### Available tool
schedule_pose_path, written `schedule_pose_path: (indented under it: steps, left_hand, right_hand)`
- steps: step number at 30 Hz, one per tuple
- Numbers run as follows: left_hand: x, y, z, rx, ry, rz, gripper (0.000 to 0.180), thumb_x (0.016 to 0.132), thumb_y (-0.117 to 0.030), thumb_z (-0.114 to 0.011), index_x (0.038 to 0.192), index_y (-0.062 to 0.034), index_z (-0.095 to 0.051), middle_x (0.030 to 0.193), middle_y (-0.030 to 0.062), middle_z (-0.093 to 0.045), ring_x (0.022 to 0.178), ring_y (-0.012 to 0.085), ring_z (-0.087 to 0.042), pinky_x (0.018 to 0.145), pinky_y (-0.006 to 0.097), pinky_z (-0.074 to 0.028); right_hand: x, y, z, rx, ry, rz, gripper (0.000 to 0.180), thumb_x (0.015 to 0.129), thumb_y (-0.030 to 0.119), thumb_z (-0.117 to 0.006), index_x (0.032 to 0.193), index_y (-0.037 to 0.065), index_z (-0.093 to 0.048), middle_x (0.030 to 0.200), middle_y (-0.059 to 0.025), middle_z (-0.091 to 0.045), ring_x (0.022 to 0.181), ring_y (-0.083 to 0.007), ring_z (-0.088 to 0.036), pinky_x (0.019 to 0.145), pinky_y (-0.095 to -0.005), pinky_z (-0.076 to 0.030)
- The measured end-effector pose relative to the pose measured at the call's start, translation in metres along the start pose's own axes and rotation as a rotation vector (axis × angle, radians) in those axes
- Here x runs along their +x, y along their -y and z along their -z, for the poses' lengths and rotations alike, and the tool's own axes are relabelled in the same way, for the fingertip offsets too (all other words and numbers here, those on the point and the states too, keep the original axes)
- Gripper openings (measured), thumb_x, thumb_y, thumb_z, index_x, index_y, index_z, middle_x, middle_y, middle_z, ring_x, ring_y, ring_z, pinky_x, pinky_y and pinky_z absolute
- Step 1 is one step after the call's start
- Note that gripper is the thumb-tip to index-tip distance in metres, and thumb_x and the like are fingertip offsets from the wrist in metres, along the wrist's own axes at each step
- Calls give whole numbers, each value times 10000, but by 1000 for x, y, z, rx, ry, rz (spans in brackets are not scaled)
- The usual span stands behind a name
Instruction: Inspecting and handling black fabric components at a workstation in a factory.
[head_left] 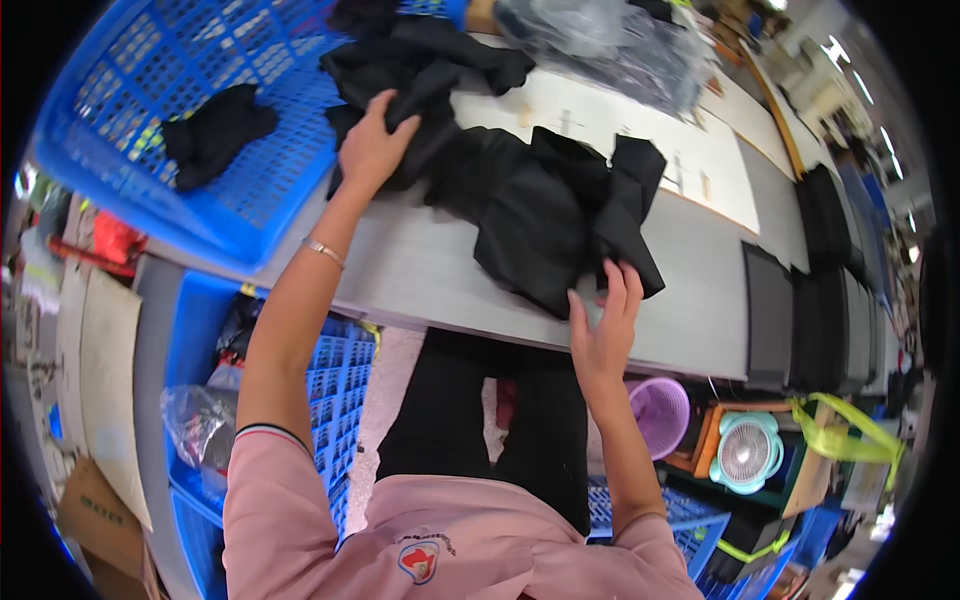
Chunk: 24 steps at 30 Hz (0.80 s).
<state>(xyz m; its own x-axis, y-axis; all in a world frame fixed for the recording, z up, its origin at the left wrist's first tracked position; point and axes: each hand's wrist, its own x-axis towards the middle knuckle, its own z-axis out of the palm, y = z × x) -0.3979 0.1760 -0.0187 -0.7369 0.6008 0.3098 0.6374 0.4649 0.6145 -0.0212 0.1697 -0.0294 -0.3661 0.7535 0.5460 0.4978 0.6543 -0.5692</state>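
Observation:
A crumpled length of black cloth [540, 220] lies across the grey table in front of me. My left hand [374, 150] rests on the dark bunched cloth beside the blue basket, thumb and fingers apart. At the near right edge of the cloth, my right hand [605, 325] touches it with its fingertips, the thumb spread away from the fingers. More black cloth [430, 60] is heaped beyond my left hand, partly over the basket rim. Folds hide where one piece ends and another begins.
The big blue basket [190, 215] at left holds a small black cloth piece [218, 135]. A white board [730, 180] lies behind the cloth, with clear plastic bags [610, 40] beyond. Black stacks [825, 300] stand at right. Below are a purple basket [660, 415] and a turquoise fan [746, 452].

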Motion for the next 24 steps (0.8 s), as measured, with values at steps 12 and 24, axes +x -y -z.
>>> schedule_pose_path:
  steps: [12,24]
  left_hand:
    - [-153,-114,3,-368,211,-861,534,820,-175,-774,1323,-99,-615,1463,108,-518,1423,327,-396,1159,455,-321]
    - [-189,-166,-71,-301,164,-891,716,751,-443,-813,1293,-32,-590,1392,154,-549,1325,365,-463,1147,558,-266]
  right_hand:
    - [17,-71,53,-327,-534,-109,385,844,-9,-714,1210,18,-598,1179,-140,-593,947,-262,-626,758,-342,-519]
    - [-23,-106,107,-43,-280,-272,228,824,-40,-683,1038,39,-680,1064,-142,-657,990,-314,-642,876,-375,-496]
